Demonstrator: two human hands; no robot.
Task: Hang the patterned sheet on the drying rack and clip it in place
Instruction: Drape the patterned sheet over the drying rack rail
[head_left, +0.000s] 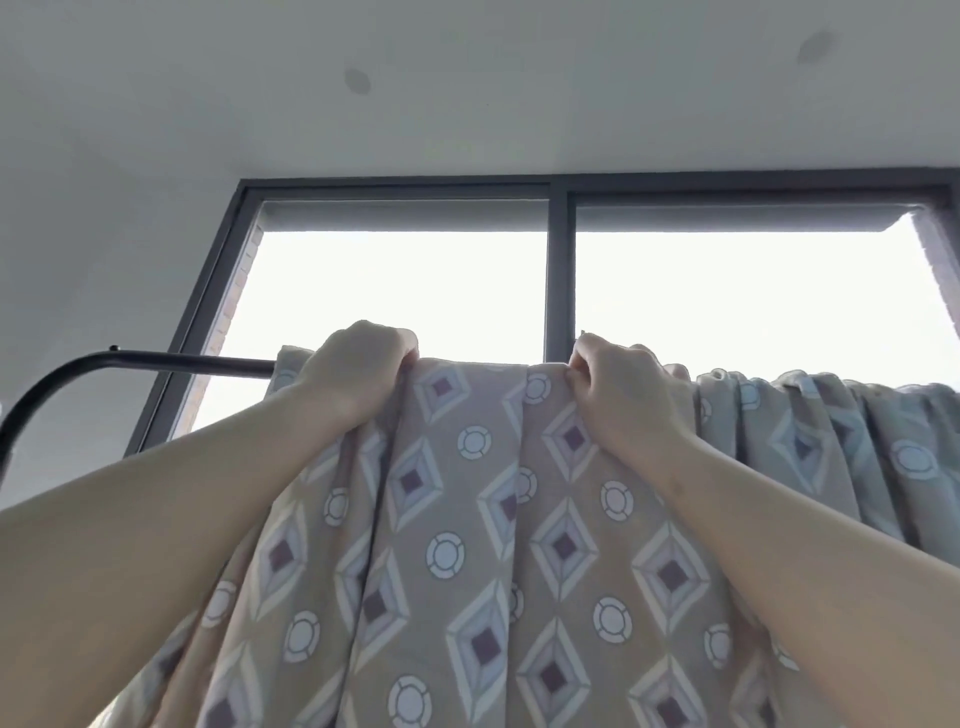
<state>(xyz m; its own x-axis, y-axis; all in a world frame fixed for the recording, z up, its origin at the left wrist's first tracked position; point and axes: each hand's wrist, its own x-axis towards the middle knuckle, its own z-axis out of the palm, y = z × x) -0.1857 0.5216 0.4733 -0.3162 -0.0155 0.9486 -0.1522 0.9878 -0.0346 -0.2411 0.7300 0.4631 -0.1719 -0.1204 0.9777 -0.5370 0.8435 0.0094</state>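
Tan diamond-patterned sheet (467, 519) hangs over the black metal rack bar (182, 359). Left hand (358, 369) and right hand (618, 389) each grip its top fold

Strong daylight comes through the window (405, 291), whose panes are blown out to flat white. The backlit patterned sheet (467, 519) looks muted and softly shaded, and the ceiling (467, 78) is dim grey. Wide-angle distortion tilts the window frame (561, 270) toward the edges, and fine detail is slightly soft.
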